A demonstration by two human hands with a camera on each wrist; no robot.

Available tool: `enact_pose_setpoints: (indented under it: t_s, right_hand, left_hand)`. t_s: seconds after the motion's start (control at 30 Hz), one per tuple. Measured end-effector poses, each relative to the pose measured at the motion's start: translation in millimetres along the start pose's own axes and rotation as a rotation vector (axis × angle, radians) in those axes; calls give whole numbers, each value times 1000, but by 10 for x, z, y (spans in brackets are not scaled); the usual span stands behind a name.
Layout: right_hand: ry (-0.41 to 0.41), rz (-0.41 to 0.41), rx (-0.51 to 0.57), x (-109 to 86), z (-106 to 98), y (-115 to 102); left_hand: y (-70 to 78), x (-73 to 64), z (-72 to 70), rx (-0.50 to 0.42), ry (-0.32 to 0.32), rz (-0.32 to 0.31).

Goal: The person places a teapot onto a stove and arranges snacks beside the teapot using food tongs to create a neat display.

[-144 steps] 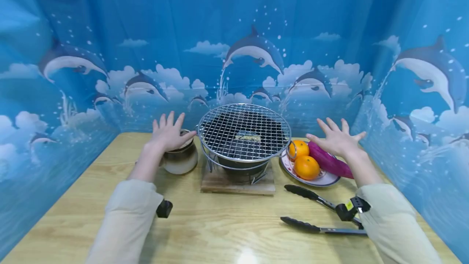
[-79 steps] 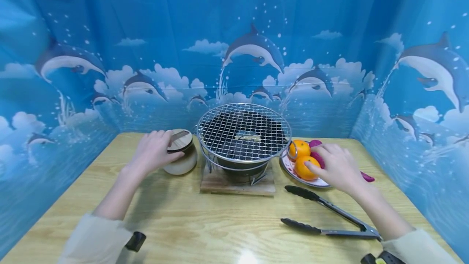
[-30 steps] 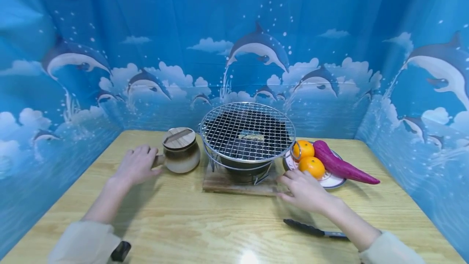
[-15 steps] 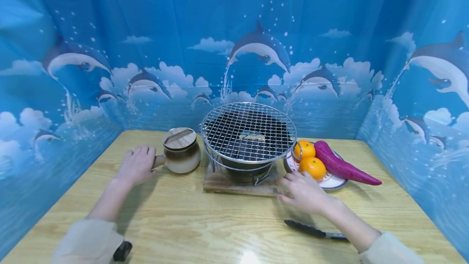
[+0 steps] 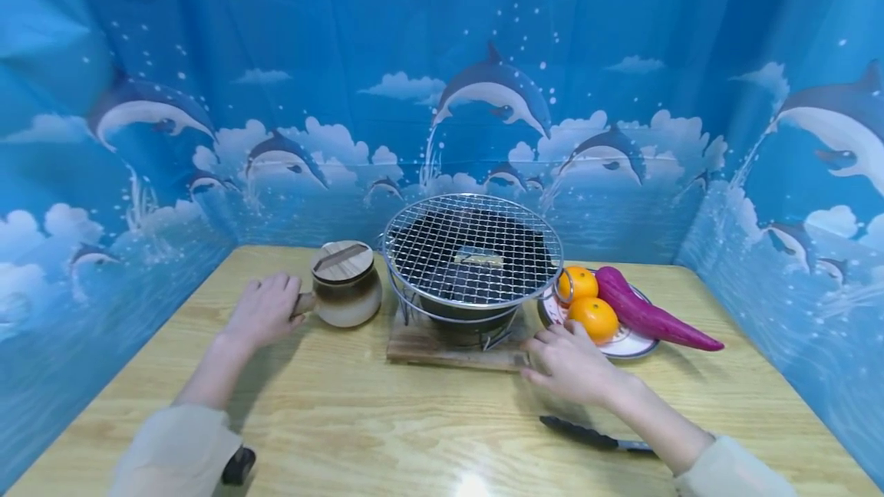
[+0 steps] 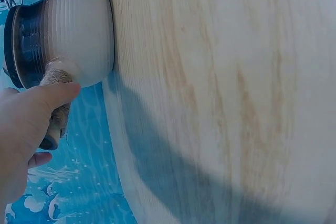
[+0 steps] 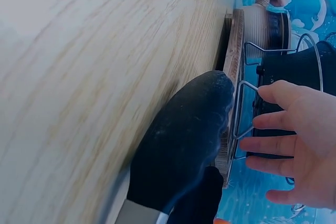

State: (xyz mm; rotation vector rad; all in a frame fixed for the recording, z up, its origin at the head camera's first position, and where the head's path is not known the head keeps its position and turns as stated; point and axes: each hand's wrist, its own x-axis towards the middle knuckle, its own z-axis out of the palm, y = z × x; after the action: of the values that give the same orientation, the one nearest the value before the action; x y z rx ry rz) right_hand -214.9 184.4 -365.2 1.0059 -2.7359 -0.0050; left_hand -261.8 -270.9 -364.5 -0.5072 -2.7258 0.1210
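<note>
At the left my left hand (image 5: 265, 310) grips the side handle (image 6: 56, 80) of a brown-and-cream ceramic pot (image 5: 347, 304); the thumb lies over the handle's twine wrapping in the left wrist view. A striped wooden lid (image 5: 342, 260) covers the pot. My right hand (image 5: 569, 365) hovers by the right end of a wooden board (image 5: 449, 353), in front of the fruit plate. Its fingers are loose and spread in the right wrist view, beside the wire stand (image 7: 247, 93), holding nothing. Black-tipped tongs (image 5: 580, 432) lie below it, partly hidden by the arm.
A round charcoal grill with a wire mesh (image 5: 473, 251) stands on the board at the middle. Two oranges (image 5: 594, 319) and a long purple sweet potato (image 5: 649, 317) lie on a patterned plate (image 5: 631, 347). A dolphin-print curtain (image 5: 345, 37) encloses the table.
Both hands were spread and raised at first. My left hand touched the pot's lid, then moved down onto its handle. My right hand moved from over the plate leftward to the board.
</note>
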Motion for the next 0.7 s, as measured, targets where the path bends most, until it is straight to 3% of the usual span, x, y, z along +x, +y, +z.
enact_pose_setpoints:
  t_s: [0.1,0.3,0.43,0.7]
  right_hand:
    - [-8,-1,-2,18,17,-5]
    - [-6,-41,-2,64,56,-17]
    - [-47,-61,26,108,70,-41]
    - [-70,-51,44,137,132,-81]
  left_hand:
    - [-5,20,10,3,4,7]
    - [-5,45,38,-67,-44,-46]
    - [-11,46,45,-90,-48,-73]
    - [-24,47,50,-102,-53,-98]
